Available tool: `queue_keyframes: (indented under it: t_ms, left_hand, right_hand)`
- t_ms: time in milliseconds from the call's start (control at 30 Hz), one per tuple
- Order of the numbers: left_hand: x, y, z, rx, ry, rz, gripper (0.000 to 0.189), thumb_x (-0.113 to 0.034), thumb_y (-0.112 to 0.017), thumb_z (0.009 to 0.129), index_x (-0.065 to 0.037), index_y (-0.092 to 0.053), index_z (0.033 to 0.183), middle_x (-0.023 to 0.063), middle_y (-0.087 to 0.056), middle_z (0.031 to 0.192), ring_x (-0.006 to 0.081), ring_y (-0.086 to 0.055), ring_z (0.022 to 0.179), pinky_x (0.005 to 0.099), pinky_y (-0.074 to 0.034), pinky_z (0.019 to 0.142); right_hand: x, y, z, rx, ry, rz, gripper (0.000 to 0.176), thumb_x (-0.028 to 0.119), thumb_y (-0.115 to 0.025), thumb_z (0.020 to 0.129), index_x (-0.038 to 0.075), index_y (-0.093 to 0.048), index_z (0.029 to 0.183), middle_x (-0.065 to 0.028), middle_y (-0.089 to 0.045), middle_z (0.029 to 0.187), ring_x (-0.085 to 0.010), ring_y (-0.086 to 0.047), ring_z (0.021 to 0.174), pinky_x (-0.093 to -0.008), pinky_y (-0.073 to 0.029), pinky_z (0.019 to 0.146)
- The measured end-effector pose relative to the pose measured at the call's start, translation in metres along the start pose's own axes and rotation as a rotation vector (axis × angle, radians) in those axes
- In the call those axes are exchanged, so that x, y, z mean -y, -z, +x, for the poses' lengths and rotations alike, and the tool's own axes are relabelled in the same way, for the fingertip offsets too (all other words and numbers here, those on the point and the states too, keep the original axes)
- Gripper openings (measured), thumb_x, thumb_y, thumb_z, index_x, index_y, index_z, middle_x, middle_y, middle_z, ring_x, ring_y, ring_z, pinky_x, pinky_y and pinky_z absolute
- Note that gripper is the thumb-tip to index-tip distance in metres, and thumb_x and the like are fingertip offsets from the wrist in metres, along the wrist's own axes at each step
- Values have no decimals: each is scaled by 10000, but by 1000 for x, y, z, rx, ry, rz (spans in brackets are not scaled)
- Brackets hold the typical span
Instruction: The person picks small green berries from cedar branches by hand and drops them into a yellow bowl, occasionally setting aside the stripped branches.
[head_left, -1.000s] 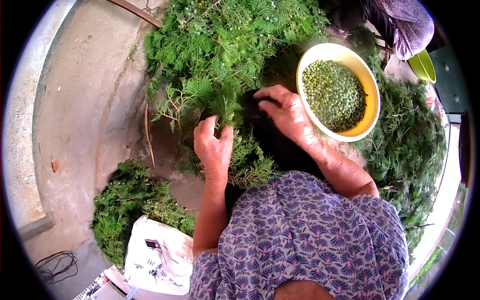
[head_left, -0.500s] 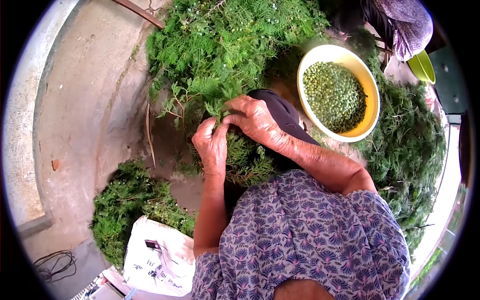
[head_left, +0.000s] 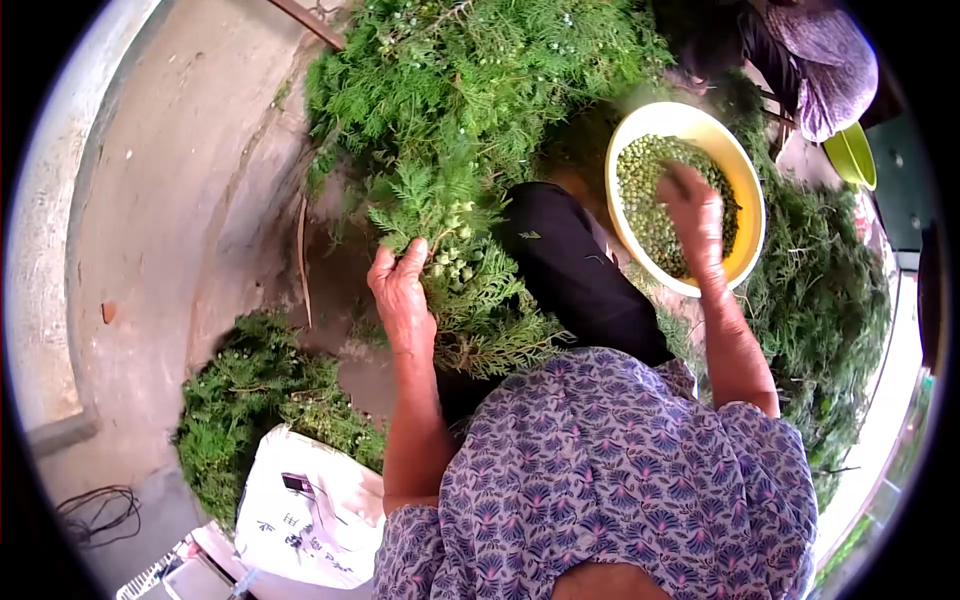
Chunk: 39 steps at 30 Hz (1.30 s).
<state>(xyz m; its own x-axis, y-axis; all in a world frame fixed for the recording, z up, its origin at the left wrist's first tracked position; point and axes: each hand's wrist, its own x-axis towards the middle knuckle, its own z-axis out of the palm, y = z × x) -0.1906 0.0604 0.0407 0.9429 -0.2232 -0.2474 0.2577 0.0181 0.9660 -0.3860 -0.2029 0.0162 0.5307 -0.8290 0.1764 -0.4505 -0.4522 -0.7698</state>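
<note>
My left hand (head_left: 402, 292) pinches a leafy evergreen sprig (head_left: 430, 212) between thumb and fingers, above my lap. Small pale green cones (head_left: 455, 265) cluster on the twigs just right of that hand. My right hand (head_left: 692, 215) is over the yellow basin (head_left: 750, 165), its fingers smeared by motion, so whether they hold anything cannot be made out. Many round green cones (head_left: 645, 225) fill the lower part of the basin. More cut foliage (head_left: 490, 340) lies across my lap.
A big heap of evergreen branches (head_left: 460, 80) rises in front, with another heap (head_left: 820, 290) at the right. At lower left, a white sack (head_left: 300, 520) bearing a small dark device (head_left: 297, 483) lies beside more branches (head_left: 240, 400). Another person (head_left: 830, 70) sits at upper right near a green basin (head_left: 850, 157).
My right hand has left the sprig and swung right to over the yellow basin. My left hand keeps hold of the sprig and has shifted slightly left. The view has moved slightly.
</note>
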Motion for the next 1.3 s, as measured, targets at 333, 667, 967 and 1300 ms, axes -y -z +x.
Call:
queue_keyframes:
  t_ms: [333,667,967,1300]
  left_hand:
    - [-21,5,-16,27,92,-51,437,-41,-706,712,70,-483,1072,111,-603,940,174,-578,844,288,-437,813]
    - [-46,8,-37,192,26,-22,152,53,-648,719,5,-667,862,70,-652,795,122,-604,681,233,-482,632]
    - [-68,5,-52,252,-63,-3,169,51,-632,735,9,-654,897,35,-644,808,79,-569,687,216,-448,632]
    - [-142,-25,-87,287,-289,-1,195,36,-652,736,-25,-657,921,34,-651,866,96,-579,746,235,-453,704]
  right_hand:
    - [-31,4,27,-88,-39,-179,305,107,-605,803,32,-592,1098,-146,-633,1022,-223,-630,889,-318,-491,817]
    - [148,-83,-22,456,471,546,290,148,-677,750,34,-617,1011,-121,-627,919,-233,-610,865,-313,-487,758]
    - [158,-84,-38,502,284,731,235,94,-707,719,9,-640,927,-115,-617,841,-208,-610,774,-303,-479,694]
    - [160,-13,19,539,-150,1724,157,62,-602,830,21,-592,982,-62,-622,820,-145,-583,668,-242,-471,557]
